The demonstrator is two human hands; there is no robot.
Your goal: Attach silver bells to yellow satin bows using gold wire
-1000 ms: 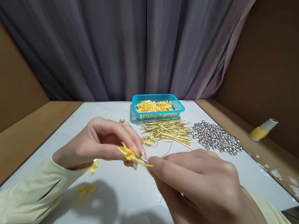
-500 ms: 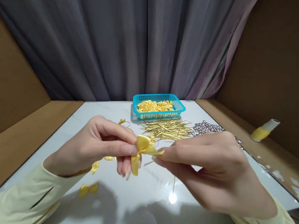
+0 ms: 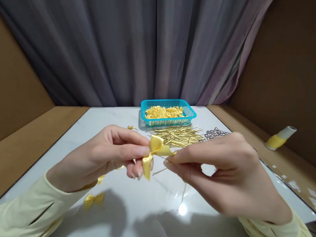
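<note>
A yellow satin ribbon bow (image 3: 152, 153) is held in the air above the table, its loops and tails spread. My left hand (image 3: 111, 151) is closed, with thumb and index finger pinching the bow's left side. My right hand (image 3: 218, 171) is closed too, its thumb and index fingertip meeting at the bow's right end. A thin strand runs from the bow toward these fingertips; I cannot tell whether they grip it as well. On the table near my left sleeve lies another yellow bow (image 3: 94, 200), with more bows partly hidden behind my left hand.
A blue basket (image 3: 145, 104) full of yellow bows stands at the back of the white table (image 3: 118, 223). Before it lies a pile of gold twist ties (image 3: 177, 136), with silver beads (image 3: 215, 133) to its right. A white-and-yellow tube (image 3: 281, 137) stands on the right ledge.
The bow has risen slightly and shifted right. Both hands have come up a little, and a thin strand now shows between the bow and my right fingertips.
</note>
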